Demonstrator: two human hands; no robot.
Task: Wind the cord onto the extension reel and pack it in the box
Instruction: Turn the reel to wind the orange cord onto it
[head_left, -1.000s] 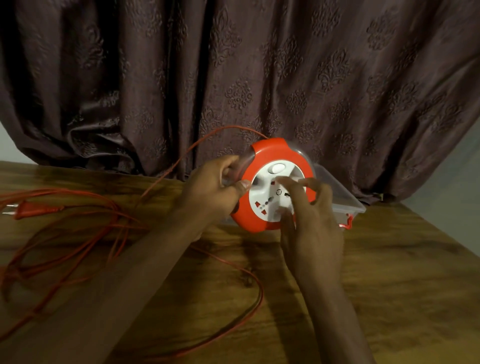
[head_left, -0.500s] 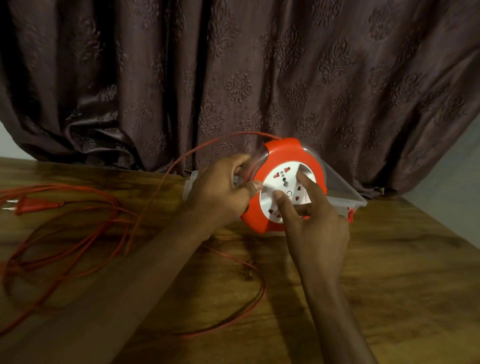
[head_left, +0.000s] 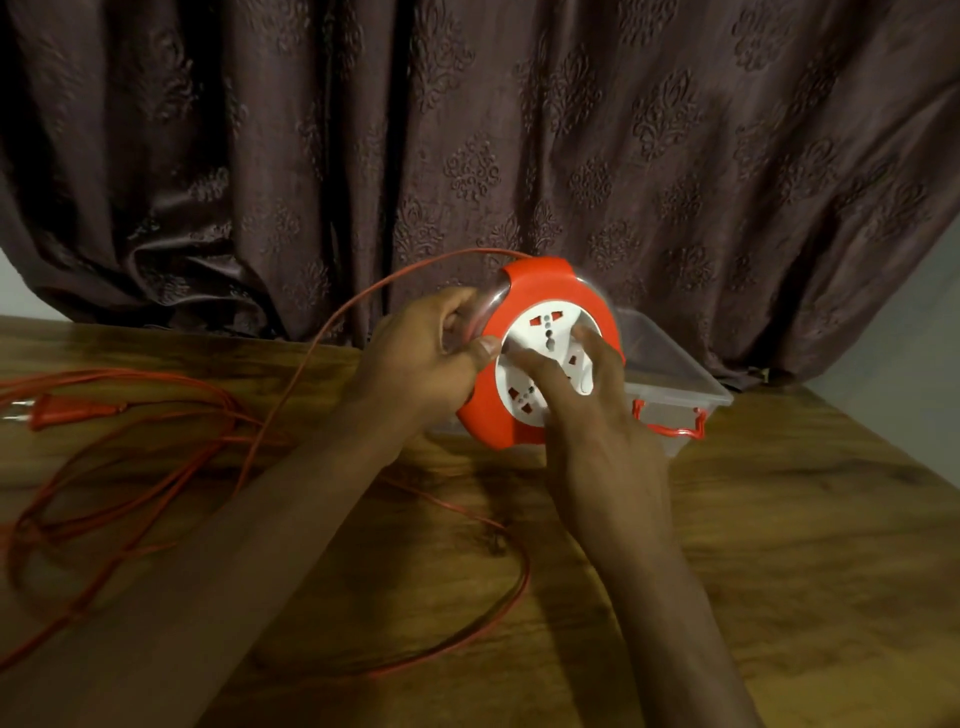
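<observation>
The round orange extension reel (head_left: 540, 280) with a white socket face stands upright above the wooden table. My left hand (head_left: 421, 358) grips its left rim, thumb on the front edge. My right hand (head_left: 582, 395) has its fingers spread on the white socket disc. The orange cord (head_left: 322, 332) leaves the top of the reel, arcs down to the left and lies in loose loops over the table, ending in an orange plug (head_left: 57, 410) at the far left. Behind the reel sits a clear plastic box (head_left: 670, 374) with an orange latch.
A dark patterned curtain (head_left: 467, 145) hangs right behind the table's back edge. The wooden table (head_left: 779, 545) slopes away at its right edge. One cord loop (head_left: 514, 592) curls between my forearms near the front.
The white socket disc has turned under my right fingers, and the cord loops on the table have shifted. My left hand keeps its grip on the rim.
</observation>
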